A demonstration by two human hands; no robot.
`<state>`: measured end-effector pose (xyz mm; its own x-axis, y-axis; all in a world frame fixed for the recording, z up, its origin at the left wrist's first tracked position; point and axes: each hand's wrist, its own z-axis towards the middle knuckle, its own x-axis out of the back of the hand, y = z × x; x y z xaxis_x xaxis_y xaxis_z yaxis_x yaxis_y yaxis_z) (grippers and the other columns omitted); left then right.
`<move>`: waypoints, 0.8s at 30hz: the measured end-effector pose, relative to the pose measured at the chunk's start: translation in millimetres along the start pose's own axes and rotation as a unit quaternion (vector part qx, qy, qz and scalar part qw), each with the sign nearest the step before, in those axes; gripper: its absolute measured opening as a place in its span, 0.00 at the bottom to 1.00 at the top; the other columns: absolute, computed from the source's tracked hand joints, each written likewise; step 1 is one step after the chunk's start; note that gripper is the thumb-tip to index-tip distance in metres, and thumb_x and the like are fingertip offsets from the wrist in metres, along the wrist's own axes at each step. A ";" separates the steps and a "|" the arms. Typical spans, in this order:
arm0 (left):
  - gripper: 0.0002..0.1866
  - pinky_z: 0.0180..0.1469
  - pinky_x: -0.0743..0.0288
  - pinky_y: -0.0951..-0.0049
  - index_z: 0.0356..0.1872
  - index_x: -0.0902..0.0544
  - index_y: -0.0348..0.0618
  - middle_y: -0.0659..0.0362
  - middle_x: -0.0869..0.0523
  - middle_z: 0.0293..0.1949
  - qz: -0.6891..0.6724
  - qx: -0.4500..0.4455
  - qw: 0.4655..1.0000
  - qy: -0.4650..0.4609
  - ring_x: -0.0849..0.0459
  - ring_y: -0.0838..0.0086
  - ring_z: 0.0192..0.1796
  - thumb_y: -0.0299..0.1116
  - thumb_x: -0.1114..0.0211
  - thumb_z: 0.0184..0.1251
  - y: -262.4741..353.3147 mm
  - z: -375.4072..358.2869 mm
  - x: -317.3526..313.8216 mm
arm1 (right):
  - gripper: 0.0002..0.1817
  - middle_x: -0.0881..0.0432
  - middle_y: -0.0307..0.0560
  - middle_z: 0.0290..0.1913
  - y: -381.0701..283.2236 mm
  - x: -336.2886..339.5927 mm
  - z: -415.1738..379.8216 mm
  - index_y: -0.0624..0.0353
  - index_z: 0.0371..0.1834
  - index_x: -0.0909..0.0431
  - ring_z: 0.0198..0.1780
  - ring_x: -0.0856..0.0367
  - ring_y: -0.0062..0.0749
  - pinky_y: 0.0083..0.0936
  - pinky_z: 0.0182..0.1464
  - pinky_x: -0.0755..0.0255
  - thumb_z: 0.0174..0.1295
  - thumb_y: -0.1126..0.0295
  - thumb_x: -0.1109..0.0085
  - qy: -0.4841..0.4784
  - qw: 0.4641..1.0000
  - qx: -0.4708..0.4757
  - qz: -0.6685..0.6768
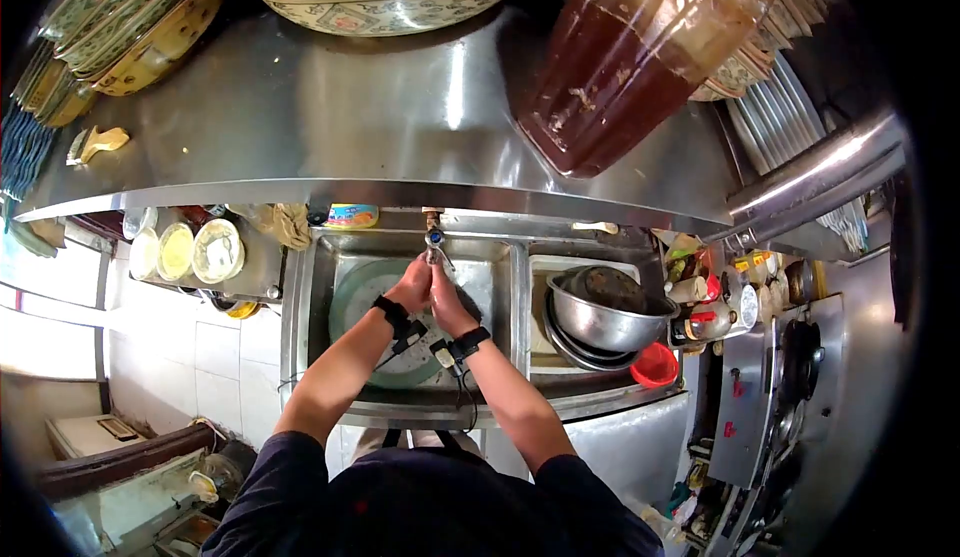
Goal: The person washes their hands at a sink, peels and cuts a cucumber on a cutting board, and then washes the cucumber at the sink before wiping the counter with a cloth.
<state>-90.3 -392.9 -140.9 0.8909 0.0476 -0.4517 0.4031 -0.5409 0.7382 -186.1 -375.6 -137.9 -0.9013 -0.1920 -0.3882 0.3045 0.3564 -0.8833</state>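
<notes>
Silver metal tap [436, 251] has the bare left hand [411, 286] and right hand [446, 301] close by, best moved gently, though I can't tell if they're open or closed.

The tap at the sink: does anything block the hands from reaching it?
Nothing visible does: the left hand and right hand are together at the tap, though whether they touch it is unclear.

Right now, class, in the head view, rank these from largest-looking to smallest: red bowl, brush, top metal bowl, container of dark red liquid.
1. Container of dark red liquid
2. Top metal bowl
3. Red bowl and brush: too alike to rank.
</notes>
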 end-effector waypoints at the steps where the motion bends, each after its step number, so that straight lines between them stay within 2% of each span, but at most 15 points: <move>1: 0.22 0.37 0.27 0.67 0.45 0.22 0.45 0.65 0.22 0.30 -0.021 -0.015 0.999 -0.036 0.24 0.77 0.35 0.55 0.45 0.74 -18.4 14.1 15.4 | 0.30 0.25 0.35 0.57 1.8 4.1 5.2 0.53 0.66 0.30 0.56 0.30 0.20 0.24 0.61 0.35 0.79 0.41 0.64 0.030 0.996 -0.067 0.058; 4: 0.21 0.31 0.30 0.68 0.44 0.23 0.42 0.63 0.21 0.30 0.114 -0.053 0.991 -0.055 0.24 0.74 0.31 0.51 0.52 0.80 -37.5 40.4 28.7 | 0.29 0.22 0.33 0.49 -1.5 27.8 10.5 0.49 0.61 0.26 0.51 0.27 0.19 0.23 0.57 0.34 0.77 0.39 0.63 -0.016 0.991 -0.043 0.123; 5: 0.20 0.30 0.30 0.69 0.47 0.23 0.42 0.63 0.22 0.30 0.306 -0.250 0.917 -0.045 0.24 0.74 0.31 0.50 0.52 0.81 -27.1 28.9 24.3 | 0.27 0.21 0.31 0.41 -3.9 29.8 8.1 0.47 0.55 0.24 0.46 0.26 0.19 0.23 0.52 0.33 0.77 0.38 0.63 0.014 0.991 -0.040 0.123; 6: 0.20 0.29 0.30 0.69 0.51 0.23 0.41 0.62 0.22 0.30 0.473 -0.425 0.771 -0.034 0.24 0.74 0.30 0.48 0.52 0.81 -29.1 25.6 25.7 | 0.27 0.21 0.31 0.41 -9.6 26.6 4.3 0.47 0.55 0.24 0.46 0.26 0.19 0.23 0.52 0.33 0.77 0.38 0.63 0.015 0.991 -0.042 0.124; 7: 0.24 0.32 0.27 0.67 0.62 0.27 0.39 0.60 0.20 0.33 0.411 -0.313 0.853 -0.074 0.21 0.74 0.33 0.49 0.51 0.81 -57.3 58.3 44.3 | 0.27 0.21 0.32 0.42 -16.7 24.8 1.6 0.47 0.55 0.24 0.46 0.26 0.20 0.24 0.51 0.32 0.77 0.39 0.63 0.036 0.991 -0.038 0.125; 8: 0.24 0.32 0.27 0.67 0.62 0.27 0.39 0.60 0.20 0.33 0.410 -0.314 0.853 -0.075 0.21 0.74 0.33 0.49 0.51 0.81 -44.1 49.2 33.0 | 0.27 0.21 0.33 0.42 -22.1 25.9 0.8 0.47 0.55 0.24 0.46 0.25 0.20 0.24 0.50 0.32 0.78 0.39 0.64 0.058 0.990 -0.033 0.124; 10: 0.23 0.31 0.27 0.69 0.65 0.28 0.41 0.59 0.17 0.36 0.278 -0.116 0.952 -0.049 0.20 0.75 0.32 0.47 0.50 0.81 -2.6 14.6 0.4 | 0.26 0.20 0.36 0.44 -2.4 44.3 6.9 0.49 0.56 0.23 0.46 0.25 0.21 0.26 0.50 0.31 0.79 0.42 0.64 0.045 0.988 -0.044 0.144; 11: 0.20 0.35 0.28 0.76 0.63 0.24 0.42 0.60 0.15 0.51 0.135 -0.027 0.986 -0.095 0.18 0.77 0.41 0.44 0.47 0.81 -36.1 55.0 34.3 | 0.26 0.20 0.36 0.44 2.0 45.6 6.7 0.50 0.55 0.23 0.45 0.25 0.22 0.26 0.50 0.31 0.80 0.44 0.64 0.046 0.997 0.000 0.066; 14: 0.20 0.31 0.35 0.79 0.54 0.18 0.47 0.62 0.14 0.47 -0.092 0.034 0.988 -0.119 0.20 0.79 0.38 0.51 0.46 0.80 -23.6 39.0 24.0 | 0.24 0.19 0.36 0.42 -11.5 21.4 -0.6 0.51 0.51 0.21 0.45 0.25 0.22 0.25 0.50 0.31 0.81 0.47 0.63 0.058 0.997 0.047 0.037; 16: 0.18 0.32 0.33 0.77 0.52 0.18 0.47 0.62 0.15 0.41 -0.010 0.037 0.995 -0.091 0.21 0.79 0.36 0.48 0.46 0.80 -1.3 11.4 14.0 | 0.23 0.20 0.35 0.41 -15.6 10.1 0.8 0.51 0.48 0.20 0.44 0.25 0.22 0.25 0.50 0.31 0.81 0.48 0.62 0.069 0.993 0.046 0.083; 18: 0.14 0.35 0.29 0.76 0.50 0.19 0.49 0.63 0.15 0.40 0.281 -0.146 0.948 -0.030 0.20 0.79 0.37 0.43 0.51 0.82 5.6 0.0 5.8 | 0.21 0.20 0.34 0.40 -11.7 8.6 10.6 0.51 0.45 0.21 0.44 0.25 0.23 0.26 0.49 0.31 0.81 0.50 0.61 0.076 0.976 -0.044 0.201; 19: 0.14 0.35 0.29 0.76 0.50 0.19 0.49 0.63 0.15 0.40 0.282 -0.144 0.948 -0.028 0.20 0.79 0.37 0.43 0.51 0.82 11.4 -4.6 -0.8 | 0.20 0.21 0.33 0.39 -10.4 6.0 15.0 0.50 0.43 0.21 0.43 0.25 0.21 0.25 0.47 0.31 0.80 0.49 0.59 0.094 0.968 -0.071 0.223; 20: 0.15 0.37 0.30 0.77 0.49 0.19 0.49 0.64 0.16 0.41 0.054 -0.045 0.997 0.017 0.20 0.79 0.39 0.44 0.51 0.82 24.4 -12.0 -13.2 | 0.20 0.21 0.33 0.39 -7.5 6.0 19.6 0.50 0.43 0.21 0.43 0.25 0.21 0.25 0.47 0.31 0.80 0.49 0.59 0.093 0.967 -0.074 0.224; 21: 0.16 0.39 0.31 0.78 0.49 0.19 0.50 0.65 0.16 0.41 -0.178 0.057 0.980 0.062 0.20 0.79 0.41 0.46 0.51 0.82 28.6 -13.4 -16.6 | 0.20 0.21 0.32 0.39 -3.3 6.5 24.1 0.50 0.43 0.21 0.42 0.25 0.20 0.24 0.46 0.31 0.80 0.49 0.58 0.082 0.965 -0.069 0.240; 24: 0.16 0.42 0.31 0.79 0.48 0.19 0.52 0.67 0.15 0.42 -0.106 0.019 0.994 0.001 0.19 0.79 0.43 0.48 0.51 0.82 40.2 -19.5 0.9 | 0.16 0.21 0.30 0.37 -5.4 3.6 25.4 0.48 0.42 0.21 0.40 0.25 0.17 0.22 0.43 0.31 0.78 0.51 0.53 0.091 0.958 -0.087 0.258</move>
<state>-69.3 -398.2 -101.9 0.7871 0.1660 -0.5940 0.5741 -0.5492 0.6073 -183.1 -401.5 -141.2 -0.6885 0.2073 -0.6950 0.6818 0.5118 -0.5228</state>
